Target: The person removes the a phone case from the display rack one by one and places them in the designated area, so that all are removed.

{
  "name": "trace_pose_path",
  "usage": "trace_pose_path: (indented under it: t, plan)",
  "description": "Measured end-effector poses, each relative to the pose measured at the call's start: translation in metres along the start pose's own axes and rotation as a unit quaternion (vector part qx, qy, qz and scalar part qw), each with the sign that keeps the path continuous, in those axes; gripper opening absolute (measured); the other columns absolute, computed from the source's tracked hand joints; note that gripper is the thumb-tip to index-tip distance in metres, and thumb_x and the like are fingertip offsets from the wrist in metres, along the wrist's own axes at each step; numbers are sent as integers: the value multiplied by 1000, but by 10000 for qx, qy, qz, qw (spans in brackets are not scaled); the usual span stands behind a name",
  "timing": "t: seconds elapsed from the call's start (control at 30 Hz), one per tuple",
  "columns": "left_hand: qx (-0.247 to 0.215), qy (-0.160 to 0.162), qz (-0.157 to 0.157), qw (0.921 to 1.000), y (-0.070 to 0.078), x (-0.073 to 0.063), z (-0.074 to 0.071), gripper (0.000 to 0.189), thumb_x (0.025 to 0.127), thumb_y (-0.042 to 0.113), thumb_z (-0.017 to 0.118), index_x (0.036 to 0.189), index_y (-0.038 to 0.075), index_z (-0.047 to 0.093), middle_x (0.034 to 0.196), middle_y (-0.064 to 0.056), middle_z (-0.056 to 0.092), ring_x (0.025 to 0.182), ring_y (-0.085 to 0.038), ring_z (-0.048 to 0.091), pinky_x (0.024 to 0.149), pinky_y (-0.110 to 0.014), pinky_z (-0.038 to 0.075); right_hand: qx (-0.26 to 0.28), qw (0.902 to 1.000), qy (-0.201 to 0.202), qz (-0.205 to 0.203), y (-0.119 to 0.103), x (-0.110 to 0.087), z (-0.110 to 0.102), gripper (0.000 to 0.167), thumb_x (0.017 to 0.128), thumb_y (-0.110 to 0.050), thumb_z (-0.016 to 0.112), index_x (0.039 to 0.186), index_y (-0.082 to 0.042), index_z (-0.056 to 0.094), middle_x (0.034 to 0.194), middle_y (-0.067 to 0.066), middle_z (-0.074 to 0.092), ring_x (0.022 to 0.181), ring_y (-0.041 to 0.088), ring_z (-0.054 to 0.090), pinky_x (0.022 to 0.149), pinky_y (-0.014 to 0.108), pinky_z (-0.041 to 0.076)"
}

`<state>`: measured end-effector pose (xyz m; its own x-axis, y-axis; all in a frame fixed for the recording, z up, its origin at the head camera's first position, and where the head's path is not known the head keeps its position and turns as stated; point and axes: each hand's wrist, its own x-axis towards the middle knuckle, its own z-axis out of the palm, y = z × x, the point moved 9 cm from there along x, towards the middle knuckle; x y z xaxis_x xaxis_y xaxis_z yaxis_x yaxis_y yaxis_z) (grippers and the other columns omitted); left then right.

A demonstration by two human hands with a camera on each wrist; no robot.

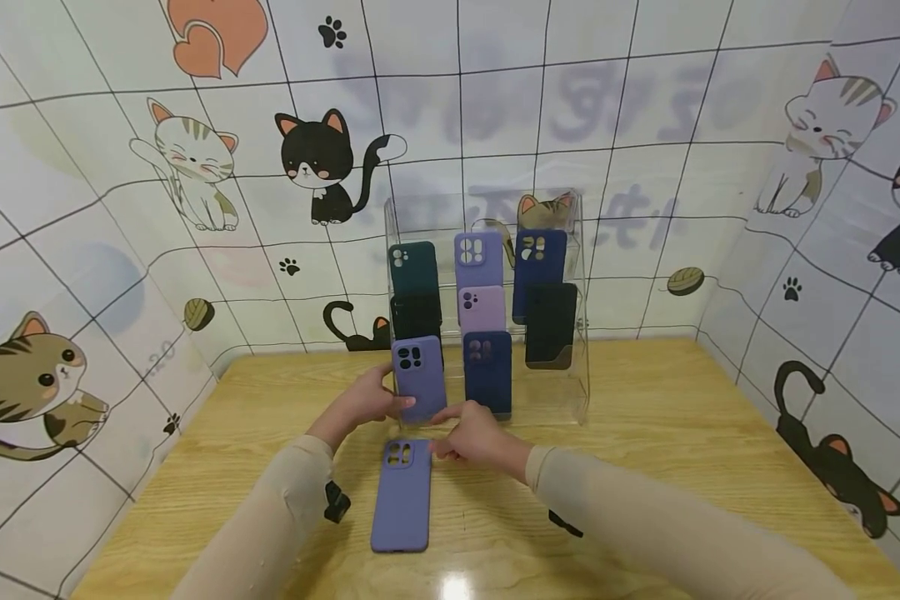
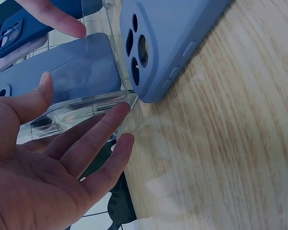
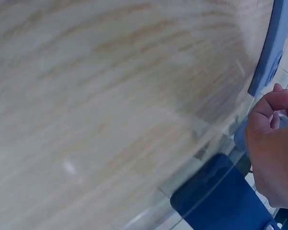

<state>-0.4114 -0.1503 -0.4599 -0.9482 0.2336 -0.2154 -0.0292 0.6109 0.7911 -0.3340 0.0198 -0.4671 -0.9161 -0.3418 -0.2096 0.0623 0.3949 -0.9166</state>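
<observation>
A clear stepped display stand (image 1: 558,400) holds several phone cases. At its lower left leans a lavender phone case (image 1: 422,383). My left hand (image 1: 372,395) is at that corner, thumb near the case's lower front; in the left wrist view its fingers (image 2: 93,141) spread loosely along the stand's edge. My right hand (image 1: 478,435) is by the front lip, index finger reaching toward the same case, other fingers bent. A second lavender case (image 1: 401,508), camera cutouts at its far end, lies on the table just below both hands.
A dark blue case (image 1: 487,375) stands on the bottom step beside the right hand. Above are a pink-lilac case (image 1: 482,310), a black one (image 1: 551,325), a dark green one (image 1: 414,271) and more. Cat-print wall covering (image 1: 435,125) rises behind the wooden table (image 1: 645,467).
</observation>
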Motion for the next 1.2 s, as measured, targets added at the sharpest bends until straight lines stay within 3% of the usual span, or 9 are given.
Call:
trace_pose_path:
  t: [0.17, 0.43, 0.6, 0.73, 0.83, 0.97, 1.2]
  plan:
    - [-71, -1, -31, 10000, 0, -1, 0, 90, 97, 20, 81, 167, 3, 29, 142, -29, 66, 106, -34, 78, 93, -57, 62, -354, 9992, 148, -86, -11, -2, -17, 44, 93, -8, 82, 135, -2, 71, 84, 19, 80, 60, 17, 64, 60, 31, 57]
    - [-311, -159, -225, 9991, -3, 0, 3, 95, 98, 20, 80, 171, 9, 21, 147, -31, 62, 113, -37, 76, 94, -57, 63, -423, 9961, 582, -514, -37, -4, -59, 50, 94, -8, 82, 142, -6, 68, 74, 10, 76, 56, 14, 61, 58, 31, 58]
    - [-711, -251, -330, 9966, -5, 1, 6, 98, 98, 15, 79, 172, 12, 15, 158, -32, 50, 136, -45, 62, 94, -54, 64, -972, 9868, 1033, -777, -57, -13, -96, 58, 97, -11, 79, 152, -12, 60, 96, 19, 82, 59, 17, 68, 63, 38, 64]
    - [-1187, -333, -346, 9918, -7, 1, 8, 99, 98, 9, 77, 172, 14, 11, 165, -34, 39, 148, -49, 50, 102, -56, 60, -1526, 9760, 1319, -821, -64, -19, -124, 67, 99, -18, 78, 159, -21, 50, 102, 21, 81, 65, 24, 72, 63, 35, 63]
    - [-1461, -393, -341, 9879, -7, 1, 8, 101, 99, 6, 75, 173, 16, 7, 168, -34, 33, 152, -50, 44, 108, -60, 55, -1805, 9684, 1442, -941, -64, -20, -141, 71, 100, -18, 77, 162, -22, 44, 101, 19, 80, 61, 22, 71, 59, 32, 61]
    - [-1617, -439, -271, 9855, -11, 1, 9, 102, 99, 7, 75, 173, 20, 6, 169, -34, 30, 153, -50, 42, 111, -62, 52, -1922, 9657, 1474, -941, -56, -18, -153, 77, 100, -17, 77, 165, -25, 37, 98, 16, 80, 57, 18, 67, 54, 33, 57]
    - [-1657, -444, -100, 9851, -11, -1, 11, 99, 100, 10, 74, 174, 24, 8, 168, -34, 33, 151, -50, 44, 111, -62, 52, -2051, 9693, 1170, -686, -37, -14, -148, 82, 101, -18, 75, 166, -32, 28, 89, 9, 79, 57, 25, 68, 50, 33, 52]
